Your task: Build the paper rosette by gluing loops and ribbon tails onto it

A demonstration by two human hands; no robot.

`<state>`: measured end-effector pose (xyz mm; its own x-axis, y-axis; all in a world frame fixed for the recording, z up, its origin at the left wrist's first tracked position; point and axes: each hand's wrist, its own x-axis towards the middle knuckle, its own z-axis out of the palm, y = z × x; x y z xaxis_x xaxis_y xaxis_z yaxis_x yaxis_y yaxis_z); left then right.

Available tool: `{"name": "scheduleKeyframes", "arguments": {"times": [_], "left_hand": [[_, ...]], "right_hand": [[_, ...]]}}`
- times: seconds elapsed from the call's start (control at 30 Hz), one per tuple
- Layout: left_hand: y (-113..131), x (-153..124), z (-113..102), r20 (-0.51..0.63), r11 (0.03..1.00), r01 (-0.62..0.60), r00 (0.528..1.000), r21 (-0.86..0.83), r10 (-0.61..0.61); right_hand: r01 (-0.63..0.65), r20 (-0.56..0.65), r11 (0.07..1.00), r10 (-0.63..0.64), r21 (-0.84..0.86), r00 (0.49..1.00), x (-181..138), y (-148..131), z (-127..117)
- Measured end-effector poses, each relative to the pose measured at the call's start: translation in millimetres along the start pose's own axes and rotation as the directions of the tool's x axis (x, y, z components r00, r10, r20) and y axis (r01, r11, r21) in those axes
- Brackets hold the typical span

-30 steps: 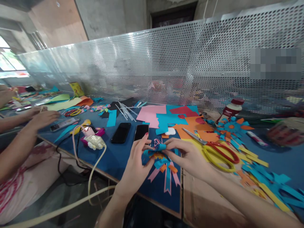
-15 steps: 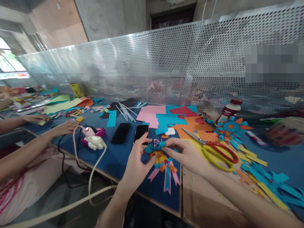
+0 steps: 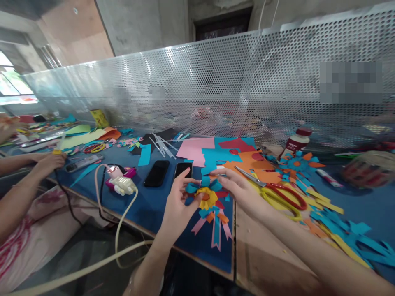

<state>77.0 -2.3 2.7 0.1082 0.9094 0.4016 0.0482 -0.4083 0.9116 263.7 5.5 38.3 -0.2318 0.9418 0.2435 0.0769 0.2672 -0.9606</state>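
Between my hands is a paper flower (image 3: 207,198) with a yellow centre, blue petals and red pieces. My left hand (image 3: 180,201) grips it from the left, its thumb at the yellow centre. My right hand (image 3: 239,187) has its fingertips at the blue petals on the upper right side, closed on a petal as far as I can see. Pink and blue ribbon strips (image 3: 217,230) with notched ends lie below the flower on the blue table. Just right of my right hand are scissors (image 3: 285,197) with red and yellow handles.
Two phones (image 3: 156,173) lie left of my hands, near a plug adapter (image 3: 121,183) with cables. Coloured paper sheets (image 3: 196,148), a glue bottle (image 3: 298,142) and another blue flower (image 3: 298,163) lie behind and right. A co-worker's hands (image 3: 49,166) are at far left, and a perforated metal screen (image 3: 173,98) stands behind.
The flower has turned so its yellow centre faces me, and red pieces show on its right. The co-worker's hand has drawn back left, now at a yellow tool with a black cord.
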Motion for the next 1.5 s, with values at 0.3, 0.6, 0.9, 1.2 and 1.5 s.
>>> {"name": "scheduleKeyframes", "arguments": {"times": [0.3,0.6,0.9,1.2,1.5], "left_hand": [[7.8,0.8,3.9,0.014,0.999,0.038,0.999,-0.020,-0.038],[3.9,0.6,4.4,0.005,1.000,0.027,1.000,0.009,-0.027],[2.1,-3.9,8.7,0.003,0.991,0.091,0.996,-0.101,-0.091],[2.9,-3.3,10.6,-0.002,0.987,0.090,0.996,-0.129,-0.091],[3.0,-3.9,10.5,0.014,0.988,0.107,0.994,-0.115,-0.106]], "right_hand": [[-0.117,0.074,0.969,0.136,-0.215,0.988,-0.6,-5.5,1.4],[-0.032,0.026,0.954,0.041,-0.298,0.999,-3.0,-4.4,5.0],[-0.010,0.024,0.968,0.017,-0.251,1.000,-3.4,-4.7,5.4],[-0.029,-0.002,0.941,0.030,-0.338,1.000,-4.6,-4.1,4.7],[-0.004,0.004,0.929,0.005,-0.369,1.000,-2.0,-6.1,3.1]]}}
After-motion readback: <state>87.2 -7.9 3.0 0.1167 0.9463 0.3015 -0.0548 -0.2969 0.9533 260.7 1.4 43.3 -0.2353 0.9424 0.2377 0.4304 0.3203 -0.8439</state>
